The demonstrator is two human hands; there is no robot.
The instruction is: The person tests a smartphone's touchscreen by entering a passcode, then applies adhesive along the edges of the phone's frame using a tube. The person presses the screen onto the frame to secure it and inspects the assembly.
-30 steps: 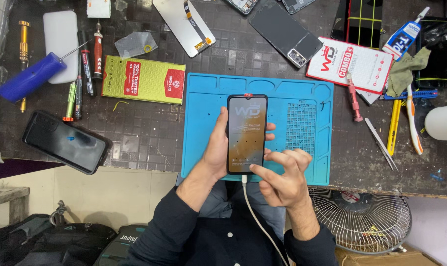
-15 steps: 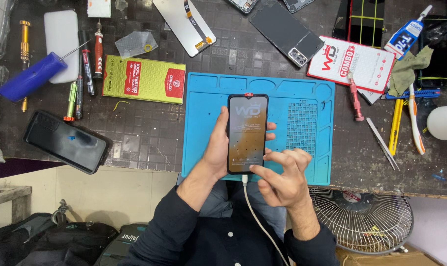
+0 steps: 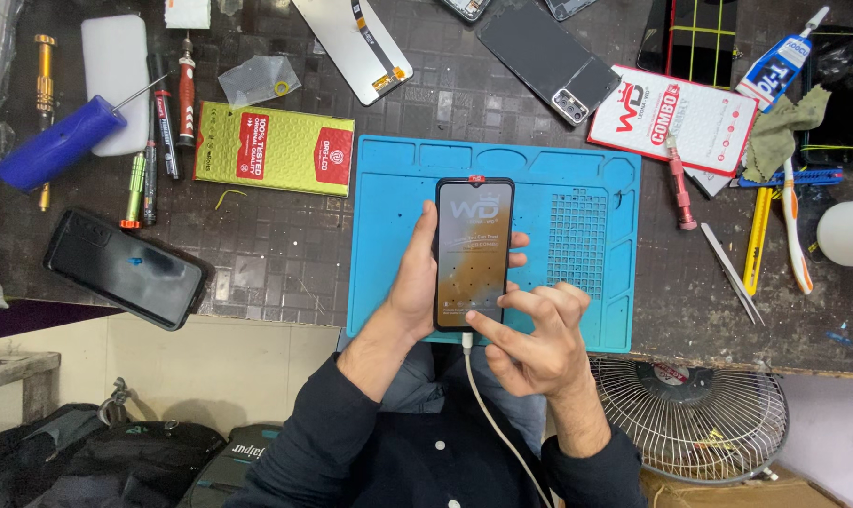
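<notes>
Black slab smartphone with a lit glass screen [image 3: 473, 252] sits upright in the left hand [image 3: 415, 282], whose grip wraps its long edges, thumb on one side and fingertips [image 3: 518, 241] curling round the other. Just below that grip the right hand [image 3: 532, 341] is loosely curled, forefinger touching the screen's lower part. A white charging cable [image 3: 488, 414] hangs from the bottom. Beneath lies the blue silicone work mat [image 3: 577, 179] on the dark table [image 3: 285, 245]. Light, rigid, probably slick and breakable; the edges seem the safest hold.

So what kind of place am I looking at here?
Most likely a phone repair bench: a blue repair mat, screwdrivers, tweezers, and loose phone parts around the phone held in the left hand.
</notes>
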